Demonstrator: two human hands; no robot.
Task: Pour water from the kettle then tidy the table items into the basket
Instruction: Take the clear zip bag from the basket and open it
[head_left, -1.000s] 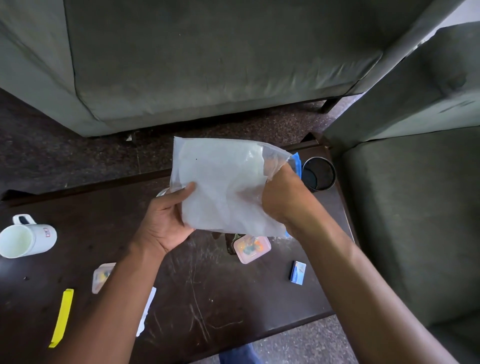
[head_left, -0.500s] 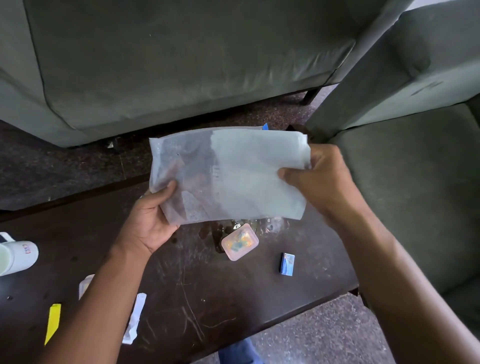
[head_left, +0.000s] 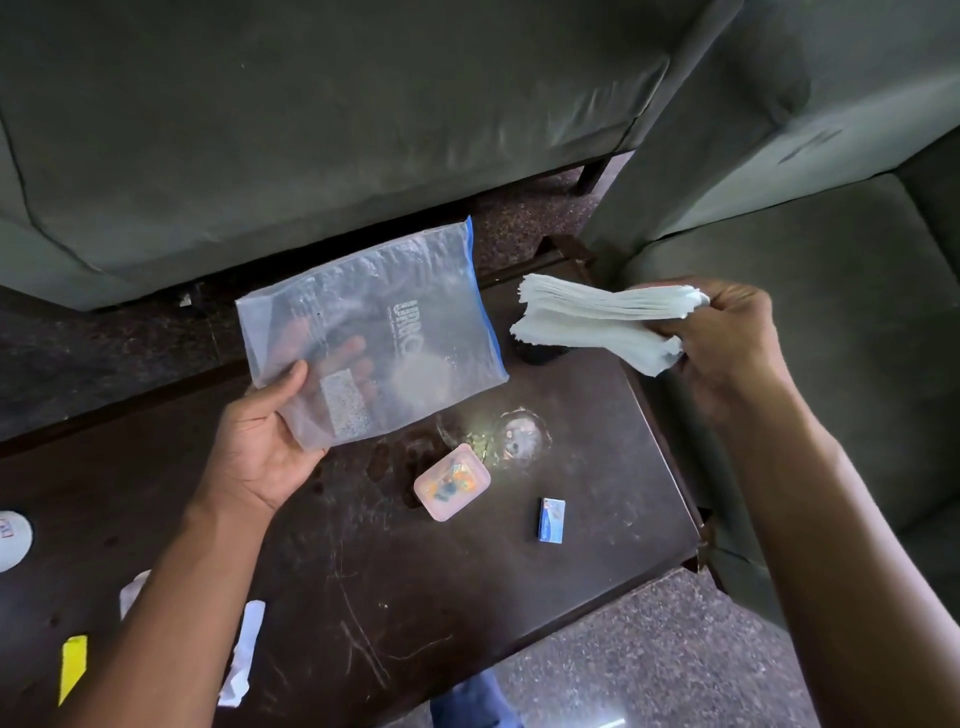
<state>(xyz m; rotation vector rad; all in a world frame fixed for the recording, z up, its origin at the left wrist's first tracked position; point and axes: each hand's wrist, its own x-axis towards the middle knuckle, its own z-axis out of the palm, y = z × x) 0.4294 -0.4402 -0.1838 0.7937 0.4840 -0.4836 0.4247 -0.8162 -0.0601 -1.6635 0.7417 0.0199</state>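
My left hand (head_left: 262, 441) holds an empty clear zip bag (head_left: 374, 332) with a blue seal strip, above the dark wooden table (head_left: 363, 597); the thumb lies on top and the fingers show through the plastic. To the right, my right hand (head_left: 727, 338) grips a stack of white paper napkins (head_left: 597, 322) over the table's right end. On the table below lie a small pink lidded box (head_left: 452, 488), a clear glass dish (head_left: 519, 441) and a small blue box (head_left: 550, 519). No kettle or basket is in sight.
A white mug (head_left: 13, 540) is cut off at the left edge. A yellow strip (head_left: 72, 667) and white wrappers (head_left: 244, 649) lie near the table's front left. Grey sofas stand behind (head_left: 311, 104) and to the right (head_left: 831, 364). A dark object (head_left: 540, 356) sits under the napkins.
My right hand has pulled the napkin stack out of the bag and moved it right. The bag, held by my left hand, now looks empty and see-through.
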